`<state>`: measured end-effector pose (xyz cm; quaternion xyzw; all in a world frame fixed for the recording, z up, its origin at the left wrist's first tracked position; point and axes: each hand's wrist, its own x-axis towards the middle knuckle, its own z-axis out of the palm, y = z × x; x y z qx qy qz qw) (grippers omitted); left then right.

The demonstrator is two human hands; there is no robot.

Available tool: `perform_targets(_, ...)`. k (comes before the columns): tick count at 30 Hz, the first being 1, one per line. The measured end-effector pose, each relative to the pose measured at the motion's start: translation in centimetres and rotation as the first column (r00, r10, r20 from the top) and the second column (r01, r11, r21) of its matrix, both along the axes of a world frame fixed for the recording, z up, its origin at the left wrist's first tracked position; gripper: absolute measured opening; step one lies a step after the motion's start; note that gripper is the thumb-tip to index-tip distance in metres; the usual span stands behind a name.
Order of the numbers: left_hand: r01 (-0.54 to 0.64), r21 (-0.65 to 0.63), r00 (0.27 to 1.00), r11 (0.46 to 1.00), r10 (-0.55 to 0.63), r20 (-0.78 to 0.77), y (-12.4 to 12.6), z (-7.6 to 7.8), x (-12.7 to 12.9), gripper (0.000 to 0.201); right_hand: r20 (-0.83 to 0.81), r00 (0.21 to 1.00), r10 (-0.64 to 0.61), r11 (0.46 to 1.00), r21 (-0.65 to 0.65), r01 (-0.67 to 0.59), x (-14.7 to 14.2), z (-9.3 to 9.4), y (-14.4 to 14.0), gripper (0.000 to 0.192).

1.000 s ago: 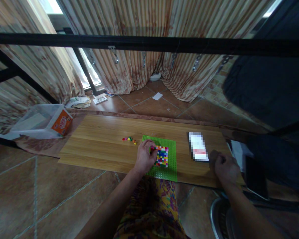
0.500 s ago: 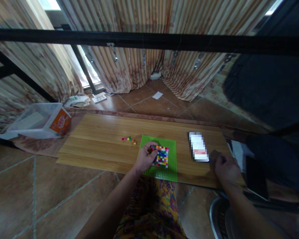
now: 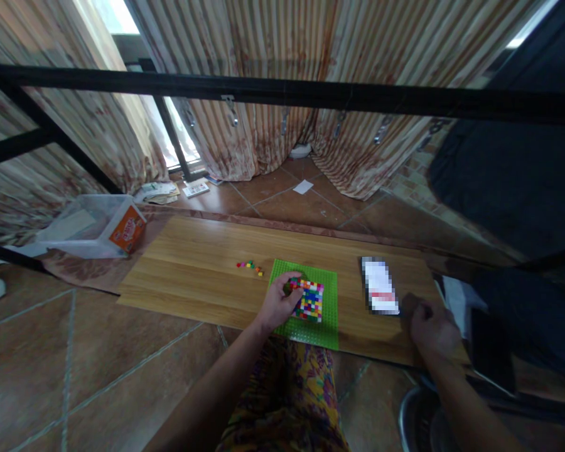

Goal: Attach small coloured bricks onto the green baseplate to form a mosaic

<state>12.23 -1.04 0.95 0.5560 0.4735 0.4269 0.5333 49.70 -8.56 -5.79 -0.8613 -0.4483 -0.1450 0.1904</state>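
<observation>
My left hand [image 3: 280, 302] is over the left side of a green studded baseplate [image 3: 330, 314]. Its thumb and fingers are pinched together at the upper left corner of a square patch of small multicoloured bricks [image 3: 311, 302]. Whatever lies between the fingertips is too small to make out. Several loose bricks [image 3: 249, 266] lie on the wooden board [image 3: 188, 263] left of the baseplate. My right hand [image 3: 433, 329] rests at the board's right end with its fingers curled in, somewhat dark and blurred; I see nothing in it.
A phone [image 3: 379, 285] with a lit, blurred screen lies between the baseplate and my right hand. At the left stands a clear plastic bin [image 3: 89, 226] with an orange label. A black metal bar [image 3: 282, 88] crosses beyond the board. A dark flat device [image 3: 492, 351] is at the far right.
The whole view has shifted slightly, so everything sits a little lower and to the right. Both hands keep nearly the same places relative to the board.
</observation>
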Motion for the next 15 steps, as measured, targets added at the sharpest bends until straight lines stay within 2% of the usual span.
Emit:
perform_targets(4,-0.183,0.154,0.970,0.971,0.204,-0.134,0.4,-1.0,-2.3,0.025,-0.013,1.000,0.017,1.000,0.010,-0.017,0.1,0.0,0.0,0.036)
perform_targets(6,-0.262,0.247,0.898,0.933,0.329,-0.292,1.2,-1.4,-4.0,0.019,-0.021,1.000,0.017,1.000,0.009,-0.017,-0.1,0.2,0.0,0.037)
perform_targets(8,-0.225,0.336,0.787,0.914,0.374,-0.490,2.0,-1.6,-5.5,0.021,-0.018,1.000,0.001,1.000,0.005,-0.001,-0.2,0.3,0.1,0.038)
perform_targets(10,-0.140,0.382,0.680,0.914,0.369,-0.633,2.8,-1.6,-6.5,0.024,-0.010,1.000,-0.002,1.000,-0.002,0.002,-0.4,0.5,0.1,0.039)
perform_targets(13,-0.014,0.383,0.559,0.924,0.325,-0.763,3.6,-1.6,-6.9,0.023,-0.010,1.000,0.001,1.000,-0.016,-0.001,-0.6,0.7,0.1,0.039)
perform_targets(15,0.027,0.381,0.509,0.924,0.315,-0.801,3.7,-1.7,-6.9,0.023,-0.012,1.000,-0.008,1.000,-0.021,0.008,-0.7,0.8,0.2,0.038)
